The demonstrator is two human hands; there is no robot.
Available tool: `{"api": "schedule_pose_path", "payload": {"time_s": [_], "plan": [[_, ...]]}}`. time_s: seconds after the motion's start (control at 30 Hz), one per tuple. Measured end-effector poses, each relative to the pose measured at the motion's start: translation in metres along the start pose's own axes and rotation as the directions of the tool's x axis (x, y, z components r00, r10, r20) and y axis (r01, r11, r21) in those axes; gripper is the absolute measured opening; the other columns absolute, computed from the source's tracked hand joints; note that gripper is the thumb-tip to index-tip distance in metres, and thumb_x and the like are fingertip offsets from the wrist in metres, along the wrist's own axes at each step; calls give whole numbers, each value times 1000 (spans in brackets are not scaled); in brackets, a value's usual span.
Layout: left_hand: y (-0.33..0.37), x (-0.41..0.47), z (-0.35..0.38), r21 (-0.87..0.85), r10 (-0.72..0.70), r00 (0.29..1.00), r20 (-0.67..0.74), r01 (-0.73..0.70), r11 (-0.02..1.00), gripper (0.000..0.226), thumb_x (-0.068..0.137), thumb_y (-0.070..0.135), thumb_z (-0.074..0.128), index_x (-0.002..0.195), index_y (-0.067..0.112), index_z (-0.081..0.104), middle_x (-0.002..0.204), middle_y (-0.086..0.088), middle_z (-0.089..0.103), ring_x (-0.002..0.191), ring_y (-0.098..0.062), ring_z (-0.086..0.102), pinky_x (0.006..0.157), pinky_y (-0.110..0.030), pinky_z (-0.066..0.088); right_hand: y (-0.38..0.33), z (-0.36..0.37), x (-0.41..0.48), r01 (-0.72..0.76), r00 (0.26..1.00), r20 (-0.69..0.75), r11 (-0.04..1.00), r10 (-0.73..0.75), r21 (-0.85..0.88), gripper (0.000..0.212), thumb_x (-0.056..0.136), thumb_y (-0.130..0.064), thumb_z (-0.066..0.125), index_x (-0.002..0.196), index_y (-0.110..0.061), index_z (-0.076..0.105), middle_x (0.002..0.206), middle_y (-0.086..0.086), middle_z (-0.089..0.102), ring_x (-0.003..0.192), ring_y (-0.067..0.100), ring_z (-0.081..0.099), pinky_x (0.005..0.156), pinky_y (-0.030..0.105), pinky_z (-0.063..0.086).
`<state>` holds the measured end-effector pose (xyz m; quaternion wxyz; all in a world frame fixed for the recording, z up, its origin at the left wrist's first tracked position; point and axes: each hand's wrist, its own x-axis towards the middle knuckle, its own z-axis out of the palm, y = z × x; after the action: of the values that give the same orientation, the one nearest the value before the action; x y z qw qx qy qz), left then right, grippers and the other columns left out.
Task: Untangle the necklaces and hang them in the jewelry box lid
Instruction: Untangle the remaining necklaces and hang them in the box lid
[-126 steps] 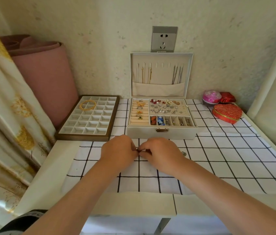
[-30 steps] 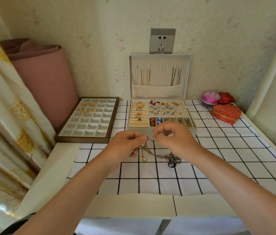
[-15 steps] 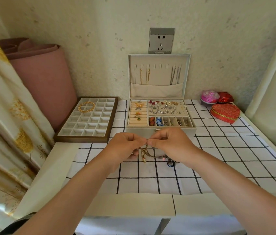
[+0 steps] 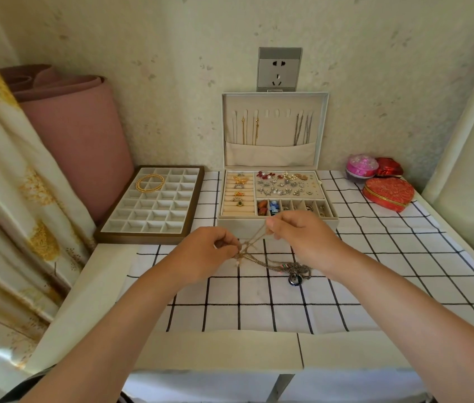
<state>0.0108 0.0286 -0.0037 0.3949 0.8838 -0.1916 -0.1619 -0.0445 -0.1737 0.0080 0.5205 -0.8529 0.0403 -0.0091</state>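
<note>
A tangle of thin chains, the necklaces (image 4: 270,264), lies on the checked cloth in front of the jewelry box (image 4: 278,219). My left hand (image 4: 209,253) pinches the knot at its left end. My right hand (image 4: 297,238) pinches a gold chain strand and holds it taut up and to the right. A dark ring pendant (image 4: 294,279) lies at the tangle's right end. The box lid (image 4: 275,130) stands upright against the wall, with gold chains hanging at its left hooks and silver ones at the right.
A brown compartment tray (image 4: 151,207) with a gold bangle sits left of the box. A red heart-shaped tin (image 4: 388,194), a pink round box (image 4: 361,165) and a rolled pink mat (image 4: 78,135) line the back. A curtain hangs at left.
My hands have moved apart. The right hand has pulled a strand up and right, so the chain is stretched between them and more of the tangle lies spread on the cloth.
</note>
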Motion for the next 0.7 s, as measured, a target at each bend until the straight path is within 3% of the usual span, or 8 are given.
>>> {"api": "schedule_pose_path", "payload": {"time_s": [0.07,0.17,0.27,0.37,0.5,0.6,0.7], "plan": [[-1,0,0,35,-19,1000,21,18,999,11,96,22,61,97,27,71,80,9,57,67,-4,49,63,-18,40,1,0,2,-51,998,-13,963,57,265,27,102,-28,52,86,-16,70,81,-4,68,81,13,61,81,29,48],[0,1,4,34,-40,999,3,40,999,12,96,20,60,94,25,71,77,5,54,65,-8,47,63,-23,44,-4,-1,3,-177,984,101,754,146,632,29,105,-25,44,83,-13,59,77,3,68,76,19,61,78,35,48],[1,3,8,-114,-135,989,-59,128,985,18,94,12,56,86,22,68,75,1,57,69,-15,53,72,-39,56,-7,-3,3,-235,972,179,575,153,784,34,106,-29,37,77,-16,51,59,4,55,70,24,62,83,40,52],[2,3,8,-214,-211,975,-66,192,958,16,95,12,54,84,15,65,76,-2,58,70,-15,56,70,-32,58,-9,-3,2,-251,967,198,499,159,830,34,106,-30,38,78,-16,52,47,-1,32,52,19,41,73,41,55],[7,1,12,-313,-252,967,-19,234,920,19,95,6,49,81,13,60,82,-6,63,71,-16,62,75,-33,60,-12,0,1,-257,966,200,583,162,771,31,105,-28,43,77,-18,54,51,-3,27,43,12,24,48,27,38],[14,-1,19,-461,-290,955,67,287,839,19,99,2,37,88,11,51,94,-12,70,75,-24,71,65,-32,61,-10,3,2,-219,976,163,659,147,720,34,103,-20,49,71,-23,61,56,-4,29,46,10,23,46,24,25],[19,-4,24,-578,-290,944,158,326,748,19,101,-1,30,93,9,43,88,-17,74,73,-30,73,60,-33,61,-6,6,3,-145,989,94,754,111,641,16,101,-11,52,87,-16,56,60,-3,30,49,11,25,47,24,25]]}}
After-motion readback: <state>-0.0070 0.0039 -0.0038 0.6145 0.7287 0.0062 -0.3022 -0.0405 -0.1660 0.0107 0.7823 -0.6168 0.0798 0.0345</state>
